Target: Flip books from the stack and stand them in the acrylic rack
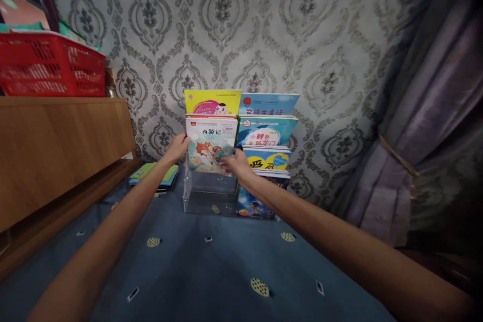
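A white picture book with a fox-like orange figure on its cover [206,146] stands upright in the left column of a clear acrylic book rack [207,193]. My left hand [178,147] grips its left edge, and my right hand [234,162] holds its lower right side, fingers over the front. Behind it rises a yellow book [213,96]. In the right column stand a light blue book [269,103], a teal book [267,131], a yellow-and-blue book [267,156] and a dark blue book [254,206]. The rack's lower left tiers show bare clear plastic.
The rack stands on dark blue cloth [211,271] with a pineapple print, against a patterned wall [256,25]. A small stack of books [151,173] lies at left, beside a wooden cabinet [64,151] bearing a red basket [53,63]. A grey-purple curtain [400,151] hangs at right.
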`<state>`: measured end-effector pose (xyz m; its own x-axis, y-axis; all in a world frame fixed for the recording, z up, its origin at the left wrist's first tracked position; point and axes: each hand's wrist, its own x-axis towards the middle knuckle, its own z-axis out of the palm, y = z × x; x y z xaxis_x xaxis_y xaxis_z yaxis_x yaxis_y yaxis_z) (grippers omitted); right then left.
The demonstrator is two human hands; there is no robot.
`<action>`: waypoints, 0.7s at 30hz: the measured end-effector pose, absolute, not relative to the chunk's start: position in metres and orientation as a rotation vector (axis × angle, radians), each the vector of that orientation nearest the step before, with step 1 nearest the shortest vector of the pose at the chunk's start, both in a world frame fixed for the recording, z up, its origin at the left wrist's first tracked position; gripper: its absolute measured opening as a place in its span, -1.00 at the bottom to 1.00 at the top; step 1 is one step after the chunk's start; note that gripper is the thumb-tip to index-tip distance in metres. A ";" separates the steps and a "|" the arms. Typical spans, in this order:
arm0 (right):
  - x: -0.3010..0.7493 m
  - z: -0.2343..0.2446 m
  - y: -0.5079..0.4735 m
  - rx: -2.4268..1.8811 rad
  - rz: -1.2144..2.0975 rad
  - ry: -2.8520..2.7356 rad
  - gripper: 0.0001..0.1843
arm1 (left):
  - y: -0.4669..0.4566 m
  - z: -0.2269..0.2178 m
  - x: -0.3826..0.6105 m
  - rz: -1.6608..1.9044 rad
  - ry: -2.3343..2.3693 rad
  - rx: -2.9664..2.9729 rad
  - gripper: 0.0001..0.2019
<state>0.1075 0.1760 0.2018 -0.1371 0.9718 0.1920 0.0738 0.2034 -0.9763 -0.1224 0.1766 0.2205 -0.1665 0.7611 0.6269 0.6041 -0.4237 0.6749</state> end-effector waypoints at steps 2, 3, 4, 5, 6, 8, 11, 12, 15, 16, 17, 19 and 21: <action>0.107 0.201 0.175 -1.047 1.104 -1.452 -0.63 | 0.177 0.221 -0.122 1.629 1.613 1.956 -0.73; 0.106 0.201 0.175 -1.035 1.101 -1.454 -0.64 | 0.177 0.221 -0.122 1.622 1.624 1.962 -0.73; 0.106 0.201 0.174 -1.020 1.097 -1.459 -0.64 | 0.177 0.221 -0.122 1.615 1.637 1.963 -0.73; 0.107 0.200 0.174 -1.006 1.089 -1.466 -0.64 | 0.177 0.221 -0.122 1.607 1.652 1.963 -0.74; 0.107 0.199 0.174 -0.993 1.078 -1.477 -0.64 | 0.177 0.221 -0.122 1.602 1.664 1.962 -0.75; 0.107 0.198 0.174 -0.990 1.053 -1.504 -0.64 | 0.177 0.222 -0.121 1.598 1.678 1.964 -0.77; 0.107 0.197 0.174 -1.008 1.028 -1.532 -0.61 | 0.176 0.222 -0.120 1.606 1.670 1.955 -0.78; 0.107 0.197 0.175 -1.015 1.030 -1.532 -0.60 | 0.176 0.223 -0.120 1.612 1.663 1.940 -0.78; 0.105 0.195 0.174 -1.024 1.055 -1.508 -0.60 | 0.174 0.223 -0.118 1.626 1.624 1.852 -0.74; 0.105 0.195 0.173 -1.019 1.068 -1.497 -0.60 | 0.173 0.223 -0.117 1.626 1.599 1.808 -0.71; 0.104 0.194 0.172 -1.008 1.081 -1.488 -0.61 | 0.172 0.222 -0.116 1.625 1.569 1.763 -0.68; 0.104 0.193 0.171 -0.976 1.103 -1.480 -0.63 | 0.172 0.221 -0.114 1.639 1.525 1.690 -0.64; 0.104 0.192 0.170 -0.961 1.113 -1.482 -0.65 | 0.173 0.220 -0.112 1.686 1.534 1.666 -0.62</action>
